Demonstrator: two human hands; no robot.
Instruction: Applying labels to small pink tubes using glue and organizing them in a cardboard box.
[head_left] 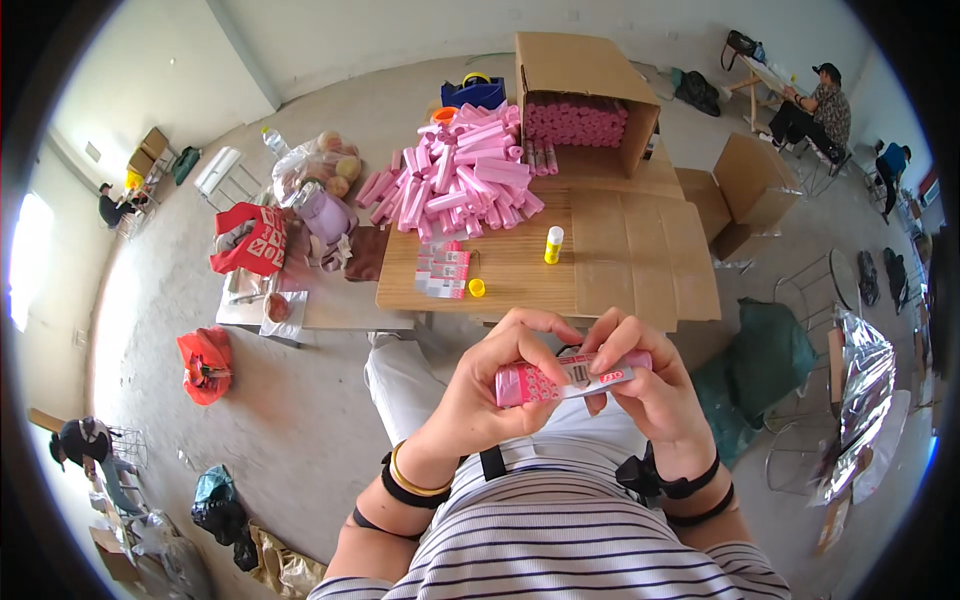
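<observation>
Both my hands hold one small pink roll (513, 385) above my lap, with a printed paper label lying around it. My left hand (490, 370) grips the roll's left end between thumb and fingers. At the other end, my right hand (655, 385) pinches it, its thumb pressing on the label. On the wooden table (520, 285) ahead, a yellow glue stick (553, 246) stands upright with its white top showing. Its yellow cap (477, 288) lies apart, next to several flat paper labels (440, 272). Farther back is a big heap of pink rolls (460, 175).
A cardboard box (590, 75) on its side holds stacked rolls behind the heap; a blue tape dispenser (473, 91) is beside it. Flat cardboard (640, 240) covers the table's right. Bags (250, 238) crowd a side table at left. An open carton (755, 185) stands right. Other people sit farther off.
</observation>
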